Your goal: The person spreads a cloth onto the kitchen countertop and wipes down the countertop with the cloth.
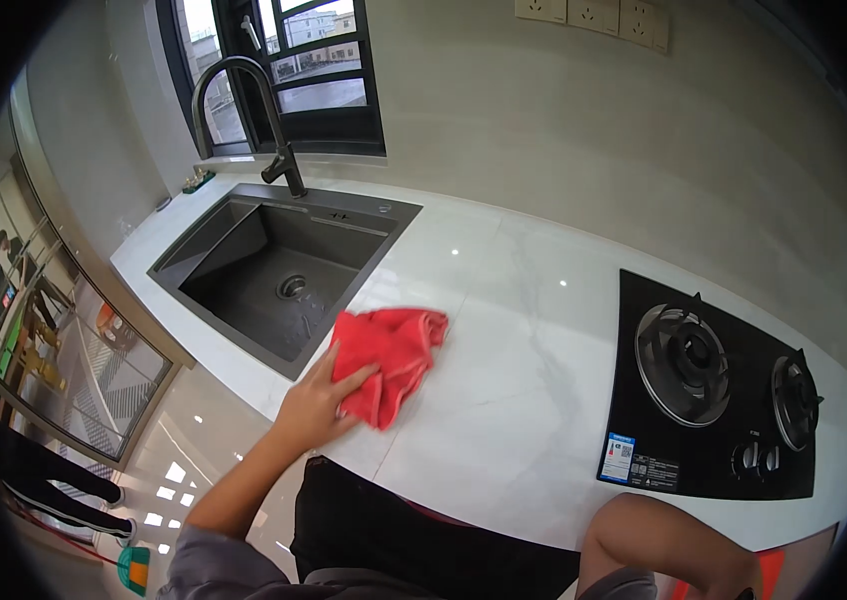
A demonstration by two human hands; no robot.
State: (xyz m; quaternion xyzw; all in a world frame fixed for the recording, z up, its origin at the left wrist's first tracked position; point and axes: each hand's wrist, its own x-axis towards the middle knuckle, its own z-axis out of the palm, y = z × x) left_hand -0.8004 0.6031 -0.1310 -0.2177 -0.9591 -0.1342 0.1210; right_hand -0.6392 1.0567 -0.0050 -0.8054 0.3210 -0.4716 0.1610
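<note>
My left hand (326, 402) presses a bunched red cloth (391, 365) against the white countertop (504, 400), just right of the sink. The thumb lies over the cloth, and the other fingers are partly hidden by its folds. My right arm is bent at the lower right by the counter's front edge. Its hand falls outside the picture.
Left of the cloth is a dark sink (241, 330) with a tall faucet (282, 165). A black gas cooktop (734, 420) is set into the counter on the right. Beyond a glass door (114, 385) at left, another person's legs (59, 485) show.
</note>
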